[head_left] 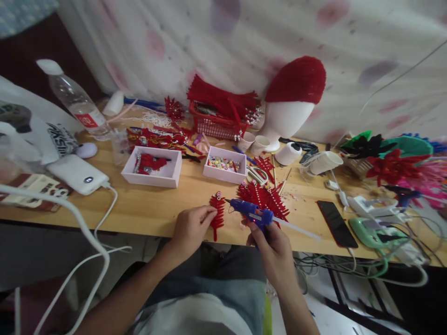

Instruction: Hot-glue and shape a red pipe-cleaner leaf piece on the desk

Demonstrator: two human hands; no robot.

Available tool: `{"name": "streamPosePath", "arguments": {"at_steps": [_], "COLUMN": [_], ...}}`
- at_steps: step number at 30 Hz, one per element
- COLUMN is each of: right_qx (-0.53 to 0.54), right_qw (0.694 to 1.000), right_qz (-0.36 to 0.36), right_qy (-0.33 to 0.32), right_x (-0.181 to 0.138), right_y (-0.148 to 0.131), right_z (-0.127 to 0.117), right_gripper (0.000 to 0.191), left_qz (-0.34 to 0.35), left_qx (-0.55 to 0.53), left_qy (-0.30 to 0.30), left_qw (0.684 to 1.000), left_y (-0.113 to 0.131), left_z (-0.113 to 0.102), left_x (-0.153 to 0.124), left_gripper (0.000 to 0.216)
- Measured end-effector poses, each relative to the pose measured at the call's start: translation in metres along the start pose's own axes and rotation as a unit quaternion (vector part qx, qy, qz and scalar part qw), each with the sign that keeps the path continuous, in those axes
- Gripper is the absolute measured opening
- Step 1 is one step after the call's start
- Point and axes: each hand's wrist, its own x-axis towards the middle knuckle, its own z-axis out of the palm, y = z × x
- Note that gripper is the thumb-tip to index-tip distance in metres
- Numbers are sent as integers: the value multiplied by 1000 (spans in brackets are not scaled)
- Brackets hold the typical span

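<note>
Left hand (191, 228), lower centre of frame, pinches a red leaf piece (218, 215) betw. thumb & fingers; grip closed on its left edge, piece upright at the table (146, 209) front edge. A small bead sits on top of the piece.

Right hand (270, 249), just right of centre, grip wrapped tight round the handle of a blue glue gun (252, 212). Nozzle points left, tip just beside the piece's top; can't tell if touching. Glue stick (298, 229) juts out the back toward lower right.

Behind the gun: pile of red leaf pieces (265, 197) on the table. Further up: two white boxes, left box (152, 166) w/ red bits, right box (225, 164) w/ coloured beads. Scissors (257, 175) right of the bead box. Red basket (216, 125) w/ red sticks upper centre, foam head (291, 104) w/ red cap beside it. Black phone (337, 223) lies flat at right. Water bottle (75, 100) upper left, power bank (77, 173) w/ white cable at left.
</note>
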Motion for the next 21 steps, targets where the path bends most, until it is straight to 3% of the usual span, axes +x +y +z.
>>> {"name": "streamPosePath", "arguments": {"at_steps": [3,7,21], "right_qx": [-28,-64,-134], "right_qw": [999,997,990], "right_qz": [-11,-15,-33], "right_qy": [-21,-38,-27], "right_x": [4,6,13], "right_y": [4,5,12], "right_z": [5,6,6], "right_gripper": [38,37,39], "left_qz": [57,85,85], "left_qx": [116,206,277], "left_qy": [-4,-32,-83], "left_qw": [992,974,953], "left_y": [-1,2,4], "left_z": [6,8,11], "left_x": [0,2,10], "left_gripper": [21,26,26]}}
